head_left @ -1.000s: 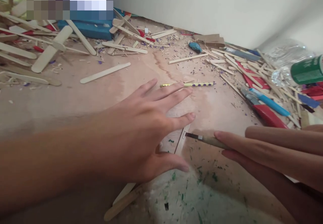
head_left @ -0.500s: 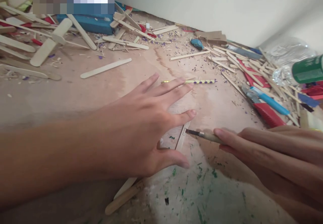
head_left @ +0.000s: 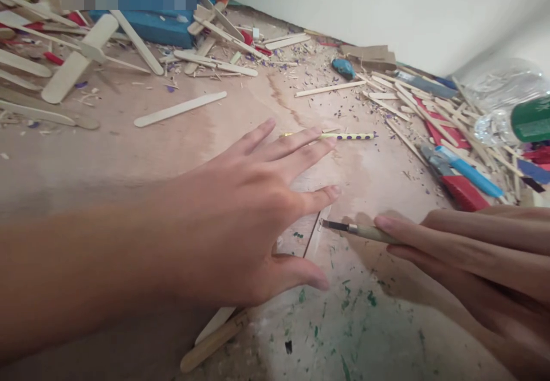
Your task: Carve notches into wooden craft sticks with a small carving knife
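My left hand (head_left: pixel 258 209) lies spread over the table, palm down, with fingers apart. Between its thumb and index finger shows a narrow wooden strip (head_left: pixel 317 232), its ends hidden under the hand. From the right, my right hand (head_left: pixel 464 255) pinches the pale wooden handle of a small carving chisel (head_left: pixel 365 231). The chisel's dark metal tip touches the strip or hovers just above it, by a small marked or cut spot. Beyond my left fingertips lies a yellow pencil with purple dots (head_left: pixel 354 136), partly covered by them.
Craft sticks (head_left: pixel 180 109) and shavings litter the back and left around a blue block (head_left: pixel 150 28). At right are a red-and-grey cutter (head_left: pixel 464 192), a light-blue pen-like tool (head_left: pixel 470 172) and a clear bottle (head_left: pixel 498 126). A wooden handle (head_left: pixel 215 341) lies near the front.
The whole view has shifted slightly, so things appear a little further right. Both hands keep nearly the same pose, with the chisel tip still at the strip.
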`<state>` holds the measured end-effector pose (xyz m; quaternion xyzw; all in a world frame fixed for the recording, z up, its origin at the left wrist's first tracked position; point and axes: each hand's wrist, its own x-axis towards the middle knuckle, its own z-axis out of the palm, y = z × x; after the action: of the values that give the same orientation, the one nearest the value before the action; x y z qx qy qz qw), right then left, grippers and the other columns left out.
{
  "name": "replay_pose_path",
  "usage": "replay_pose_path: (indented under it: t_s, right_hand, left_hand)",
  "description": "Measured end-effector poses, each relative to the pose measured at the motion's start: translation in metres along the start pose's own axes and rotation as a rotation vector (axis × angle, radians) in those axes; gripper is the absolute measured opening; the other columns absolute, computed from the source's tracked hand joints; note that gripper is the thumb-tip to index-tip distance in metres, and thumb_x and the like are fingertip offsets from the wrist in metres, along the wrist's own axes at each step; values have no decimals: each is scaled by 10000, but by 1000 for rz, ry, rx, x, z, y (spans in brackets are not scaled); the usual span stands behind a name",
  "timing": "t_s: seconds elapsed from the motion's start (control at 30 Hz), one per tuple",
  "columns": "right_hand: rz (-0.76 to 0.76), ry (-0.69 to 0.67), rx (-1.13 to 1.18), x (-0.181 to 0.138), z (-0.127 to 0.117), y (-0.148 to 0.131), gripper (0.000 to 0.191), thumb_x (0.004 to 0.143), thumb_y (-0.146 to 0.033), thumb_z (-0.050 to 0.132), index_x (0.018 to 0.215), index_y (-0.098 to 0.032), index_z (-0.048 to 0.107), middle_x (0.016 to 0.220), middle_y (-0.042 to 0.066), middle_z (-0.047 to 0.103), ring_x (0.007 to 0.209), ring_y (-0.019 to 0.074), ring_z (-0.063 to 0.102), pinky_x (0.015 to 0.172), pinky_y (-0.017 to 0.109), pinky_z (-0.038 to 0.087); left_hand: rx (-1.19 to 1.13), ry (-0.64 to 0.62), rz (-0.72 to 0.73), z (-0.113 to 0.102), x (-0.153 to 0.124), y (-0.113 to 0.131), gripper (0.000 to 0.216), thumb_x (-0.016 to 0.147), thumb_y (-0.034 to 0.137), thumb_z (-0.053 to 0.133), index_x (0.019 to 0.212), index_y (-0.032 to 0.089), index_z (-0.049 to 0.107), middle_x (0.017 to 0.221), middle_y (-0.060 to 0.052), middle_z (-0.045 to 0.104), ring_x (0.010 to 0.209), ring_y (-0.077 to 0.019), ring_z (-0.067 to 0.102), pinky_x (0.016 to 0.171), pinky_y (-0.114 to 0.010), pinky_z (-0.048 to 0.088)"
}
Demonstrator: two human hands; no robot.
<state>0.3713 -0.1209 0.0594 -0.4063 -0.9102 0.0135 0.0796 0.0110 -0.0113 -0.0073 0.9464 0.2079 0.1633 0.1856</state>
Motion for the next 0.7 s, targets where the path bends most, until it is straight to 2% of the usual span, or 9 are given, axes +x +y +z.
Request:
replay_pose_path:
  t_s: [0.07,0.1,0.2,0.3,0.43,0.57,0.7]
  right_hand:
    - [-78,-48,-13,-1,-2,3,801,1187,-177,790,1931,-386,583,1368,45,973,1011,242,950,690,408,737]
    - [-90,-49,-24,-1,-3,3,820,1183,-167,789,1946,-365,562,1375,57,971,1006,253,953,668,427,725]
    - [-65,-27,-38,0,-5,-1,688,1229,-233,711,1890,-410,643,1379,48,970,938,263,947,590,464,674]
    - [-50,-27,-19,8,-7,-6,528,1239,-244,687,1743,-365,788,1403,50,965,917,252,940,562,481,631]
    - [-19,-29,23,19,-11,-9,423,1243,-225,721,1629,-357,835,1215,19,983,794,207,895,550,438,590]
    - [-30,-59,10,21,-16,-9,456,1262,-215,672,1680,-343,800,1120,25,966,767,203,873,545,432,564]
    - [-12,-105,57,22,-20,-14,623,1238,-235,711,1843,-381,687,1038,29,942,622,224,763,483,470,505]
  left_hand:
    - [-5,0,-3,0,1,0,883,1116,900,780,1765,302,760,2039,-189,458,1941,-481,378,1608,-771,218]
    - [-9,-2,-7,0,1,0,886,1113,904,783,1774,314,751,2038,-176,465,1943,-478,374,1610,-771,211]
    - [-10,-1,-8,1,0,-1,889,1113,913,770,1785,333,736,2037,-153,474,1946,-470,369,1612,-771,202]
    - [0,1,5,1,0,-2,882,1128,904,752,1782,312,739,2028,-184,481,1950,-456,366,1611,-757,221]
    - [8,14,24,0,0,-2,888,1136,887,757,1772,266,752,2012,-236,487,1943,-463,379,1607,-739,256]
    - [7,20,24,-1,0,0,878,1132,871,781,1760,258,765,2001,-220,513,1924,-481,414,1611,-722,265]
    - [-8,30,17,1,0,0,889,1111,864,822,1762,262,766,1996,-214,522,1915,-498,425,1609,-749,249]
